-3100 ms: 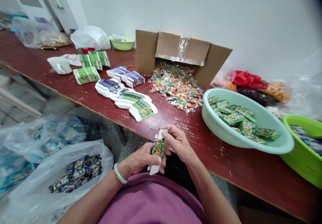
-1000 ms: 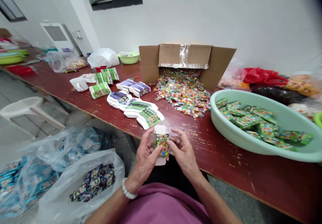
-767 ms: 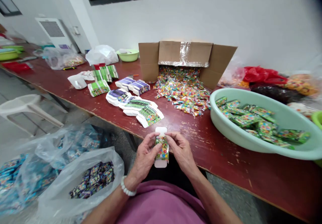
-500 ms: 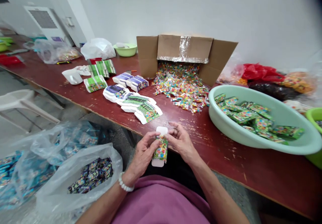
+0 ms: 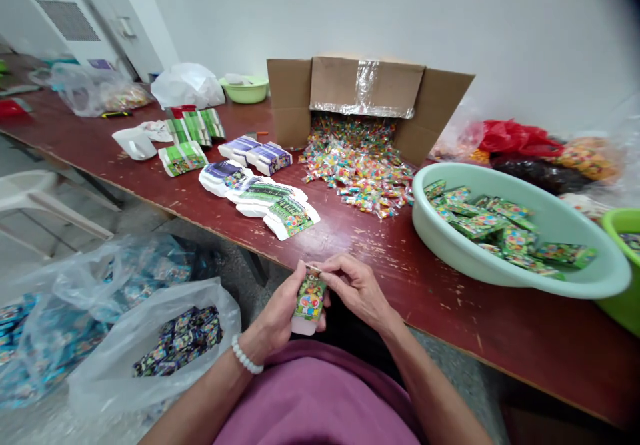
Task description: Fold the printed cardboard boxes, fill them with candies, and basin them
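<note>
A small green printed carton [image 5: 309, 298] is held over my lap at the table's front edge, its white flap at the lower end sticking out. My left hand [image 5: 286, 304] is closed around the carton's side, with the thumb near its top. The fingers of my right hand [image 5: 353, 289] pinch the carton's upper end, where the top flap is folded over. Flat green cartons [image 5: 290, 215] lie fanned out on the table beyond my hands, joined by purple ones [image 5: 226, 177]. Wrapped candies [image 5: 360, 165] spill from an open cardboard box [image 5: 367, 85].
At the right stands a pale green basin [image 5: 440, 258] holding several green cartons. A white mug [image 5: 135, 144] and stacked green cartons [image 5: 183, 158] are at the left. Plastic bags of packets [image 5: 220, 358] sit on the floor, near a white stool [image 5: 30, 185].
The carton's top white flap, upright before, is now folded down. My left hand has wrapped further around the carton, and my right fingers have closed on its top edge. The view has shifted slightly.
</note>
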Motion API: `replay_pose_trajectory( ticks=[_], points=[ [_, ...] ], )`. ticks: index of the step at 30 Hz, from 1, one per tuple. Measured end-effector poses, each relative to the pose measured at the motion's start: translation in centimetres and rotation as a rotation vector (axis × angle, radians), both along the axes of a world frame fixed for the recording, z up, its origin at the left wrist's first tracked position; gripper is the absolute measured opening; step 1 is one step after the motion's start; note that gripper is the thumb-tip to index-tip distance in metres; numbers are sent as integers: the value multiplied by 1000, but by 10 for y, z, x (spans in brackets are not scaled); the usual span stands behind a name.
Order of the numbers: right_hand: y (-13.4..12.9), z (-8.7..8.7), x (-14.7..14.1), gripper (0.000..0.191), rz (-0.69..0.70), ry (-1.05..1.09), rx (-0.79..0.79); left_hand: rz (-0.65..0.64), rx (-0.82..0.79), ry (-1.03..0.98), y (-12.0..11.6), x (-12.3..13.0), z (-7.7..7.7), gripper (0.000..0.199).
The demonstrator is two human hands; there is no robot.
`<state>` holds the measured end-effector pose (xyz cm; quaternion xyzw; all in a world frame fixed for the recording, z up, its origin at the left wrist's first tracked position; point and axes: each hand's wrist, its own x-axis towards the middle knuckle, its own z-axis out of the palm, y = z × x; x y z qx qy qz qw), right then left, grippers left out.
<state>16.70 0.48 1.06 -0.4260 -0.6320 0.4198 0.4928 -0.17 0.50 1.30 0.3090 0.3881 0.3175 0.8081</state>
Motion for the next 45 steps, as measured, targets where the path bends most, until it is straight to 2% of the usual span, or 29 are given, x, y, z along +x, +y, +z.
replay_pose_trajectory(
  ticks=[3,7,11,14,23,25,29,31,33,35,38,40,42,45],
  points=[
    [0,5,1,19,4,-98,55,52,-10,79,1,5,-2,64],
    [5,9,-1,16,-5,-102,-65,49,98,142,1,7,-4,68],
    [13,8,0,23,112,58,-283,-16,200,200,2,4,-8,74],
    [16,6,2,27,126,167,-378,-57,234,227,5,1,-10,79],
    [10,9,-5,18,40,97,-311,-104,255,218,11,-7,-15,73],
    [9,11,-5,18,56,86,-319,-104,252,203,10,-7,-16,75],
    [4,14,-5,21,190,162,-299,-85,203,132,9,-5,-17,77],
    [1,11,-6,20,179,158,-248,-85,172,112,8,-4,-18,79],
    [-1,5,-7,20,104,118,-209,-92,176,143,8,-2,-19,79],
    [0,0,-6,22,66,130,-231,-100,207,190,9,-1,-19,78],
    [4,-2,-4,23,111,231,-301,-117,231,200,11,0,-18,78],
    [3,1,-4,20,160,245,-281,-95,211,206,12,0,-17,81],
    [-1,2,-5,18,177,187,-223,-53,177,212,13,0,-18,82],
    [-6,-3,-11,14,113,23,-102,11,122,158,12,3,-21,79]
  ],
)
